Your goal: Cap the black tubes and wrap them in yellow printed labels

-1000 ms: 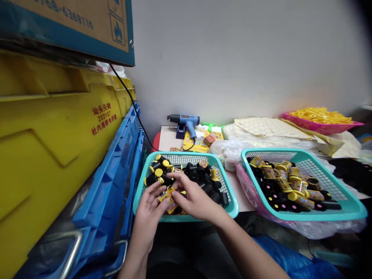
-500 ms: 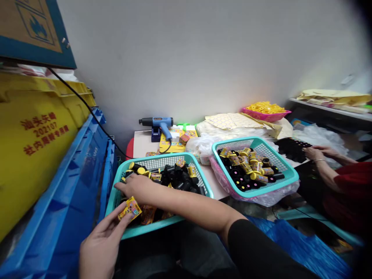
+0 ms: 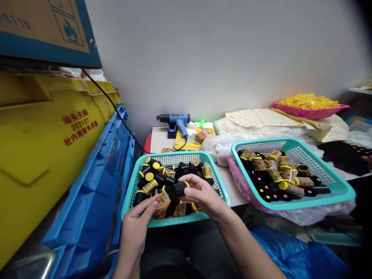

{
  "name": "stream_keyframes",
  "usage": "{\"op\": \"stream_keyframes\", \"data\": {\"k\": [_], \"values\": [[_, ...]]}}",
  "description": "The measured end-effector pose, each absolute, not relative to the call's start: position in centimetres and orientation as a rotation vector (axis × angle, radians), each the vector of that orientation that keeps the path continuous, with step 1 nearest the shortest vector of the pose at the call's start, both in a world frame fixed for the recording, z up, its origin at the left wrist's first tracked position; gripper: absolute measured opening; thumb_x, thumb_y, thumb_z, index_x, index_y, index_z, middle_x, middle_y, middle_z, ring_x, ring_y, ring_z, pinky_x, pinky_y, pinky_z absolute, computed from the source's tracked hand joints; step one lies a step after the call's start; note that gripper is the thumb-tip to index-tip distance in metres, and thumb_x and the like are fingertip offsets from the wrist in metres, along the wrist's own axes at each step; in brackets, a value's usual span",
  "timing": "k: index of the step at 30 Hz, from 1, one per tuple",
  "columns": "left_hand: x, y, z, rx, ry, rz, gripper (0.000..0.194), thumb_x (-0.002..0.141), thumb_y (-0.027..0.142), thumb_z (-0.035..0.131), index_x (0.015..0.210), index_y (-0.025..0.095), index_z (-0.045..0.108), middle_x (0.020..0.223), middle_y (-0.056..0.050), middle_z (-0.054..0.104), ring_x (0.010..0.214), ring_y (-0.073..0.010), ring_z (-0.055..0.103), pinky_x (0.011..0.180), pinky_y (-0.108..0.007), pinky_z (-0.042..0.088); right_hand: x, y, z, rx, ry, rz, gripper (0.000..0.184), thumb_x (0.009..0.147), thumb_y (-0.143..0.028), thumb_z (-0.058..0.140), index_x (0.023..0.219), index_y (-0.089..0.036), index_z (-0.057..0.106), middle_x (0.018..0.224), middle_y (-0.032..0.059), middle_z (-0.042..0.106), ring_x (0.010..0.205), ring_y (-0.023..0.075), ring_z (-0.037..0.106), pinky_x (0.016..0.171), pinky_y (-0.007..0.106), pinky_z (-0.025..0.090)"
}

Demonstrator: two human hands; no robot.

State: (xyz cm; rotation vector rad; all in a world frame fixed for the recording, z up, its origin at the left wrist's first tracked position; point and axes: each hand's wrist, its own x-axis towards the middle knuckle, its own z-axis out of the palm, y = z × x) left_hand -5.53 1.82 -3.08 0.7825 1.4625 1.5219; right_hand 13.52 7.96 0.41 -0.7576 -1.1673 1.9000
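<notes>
Single head-worn view, facing forward, angled down

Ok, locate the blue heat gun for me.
In the head view, the blue heat gun is just left of centre near the wall, beyond the left teal basket and beside the yellow printed cardboard.

Cardboard box (image 3: 43, 29) partly out of view

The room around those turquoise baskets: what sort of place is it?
Probably a packing or assembly workshop, judging by the heat gun, large plastic crates, and baskets heaped with black tubes.
</notes>
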Motion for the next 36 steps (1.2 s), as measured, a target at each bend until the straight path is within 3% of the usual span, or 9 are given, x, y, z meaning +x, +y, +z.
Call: {"op": "stream_keyframes", "data": {"k": [8,16,19,23,27,29,32,34,36], "values": [[-4.8,1.8,-2.4,0.83,1.487,1.487,0.04,0.054,0.048,0.082,0.079,0.017,0.078,0.092,-0.012,0.076,0.08,-0.0269,0.071,0.062,-0.031,0.06,14.5,8.7,-0.3,-0.897,-1.564,1.739,0.039,0.067,-0.037,0.078,0.098,-0.016,0.067,0.071,-0.0017,0.059,0.065,0.0109,0.053,0.059,0.023,0.044],[-3.2,2.2,-0.8,1.085,1.5,1.363,0.036,0.055,0.04,0.082,0.084,0.02,0.078,0.092,-0.009,0.077,0.087,-0.0277,0.071,0.076,-0.036,0.06,14.2,7.8,-1.2,-0.88,-1.592,1.613,0.042,0.066,-0.04,0.078,0.101,-0.018,0.068,0.076,-0.0005,0.061,0.065,0.0116,0.055,0.064,0.026,0.045],[-3.0,2.1,-0.7,1.094,1.445,1.35,0.034,0.057,0.036,0.081,0.086,0.018,0.077,0.088,-0.008,0.077,0.081,-0.0248,0.072,0.073,-0.033,0.06,13.9,7.6,-1.7,-0.738,-1.444,1.82,0.042,0.074,-0.043,0.072,0.108,-0.019,0.066,0.088,0.0015,0.062,0.066,0.0099,0.058,0.067,0.026,0.047],[-2.7,1.8,-1.1,1.166,1.385,1.332,0.028,0.065,0.032,0.077,0.089,0.018,0.075,0.089,-0.008,0.076,0.08,-0.0235,0.072,0.074,-0.033,0.059,13.2,7.2,-2.5,-0.675,-1.097,2.112,0.051,0.071,-0.045,0.075,0.111,-0.019,0.059,0.081,-0.0007,0.061,0.058,0.0078,0.057,0.058,0.023,0.047],[-2.0,1.6,-1.4,1.479,1.405,1.381,0.023,0.07,0.028,0.074,0.092,0.022,0.075,0.1,-0.009,0.074,0.099,-0.0255,0.066,0.092,-0.039,0.052,13.3,6.0,-2.2,-0.648,-1.109,2.028,0.051,0.073,-0.048,0.072,0.114,-0.021,0.058,0.095,0.0037,0.063,0.078,0.0148,0.064,0.07,0.029,0.051],[-2.2,1.7,-1.5,1.587,1.418,1.425,0.035,0.07,0.029,0.075,0.104,0.023,0.072,0.116,-0.009,0.069,0.113,-0.027,0.059,0.099,-0.04,0.047,14.9,5.4,-1.3,-0.772,-1.29,1.79,0.044,0.076,-0.046,0.07,0.112,-0.021,0.06,0.097,0.0055,0.065,0.085,0.0189,0.064,0.077,0.035,0.052],[-3.8,2.1,-1.7,1.519,1.584,1.462,0.042,0.077,0.038,0.067,0.116,0.022,0.065,0.128,-0.011,0.062,0.117,-0.0266,0.057,0.097,-0.039,0.048,19.6,5.8,0.6,-1.122,-1.4,0.794,0.034,0.082,-0.039,0.064,0.111,-0.022,0.061,0.11,0.0091,0.063,0.1,0.0253,0.061,0.089,0.045,0.047],[-5.1,2.3,-2.1,1.524,1.787,1.345,0.034,0.081,0.041,0.059,0.106,0.02,0.07,0.115,-0.011,0.068,0.108,-0.0266,0.062,0.093,-0.041,0.049,23.0,6.8,1.6,-1.319,-1.245,0.051,0.058,0.078,-0.038,0.068,0.13,-0.02,0.049,0.133,0.0154,0.048,0.122,0.0342,0.046,0.099,0.054,0.037],[-5.9,2.5,-2.6,1.645,1.94,1.09,0.031,0.079,0.042,0.059,0.095,0.02,0.074,0.103,-0.01,0.073,0.101,-0.0286,0.063,0.092,-0.045,0.048,25.1,8.0,1.9,-1.45,-1.232,-0.279,0.072,0.077,-0.042,0.068,0.137,-0.012,0.042,0.137,0.0222,0.042,0.13,0.0399,0.035,0.103,0.06,0.026]]}}
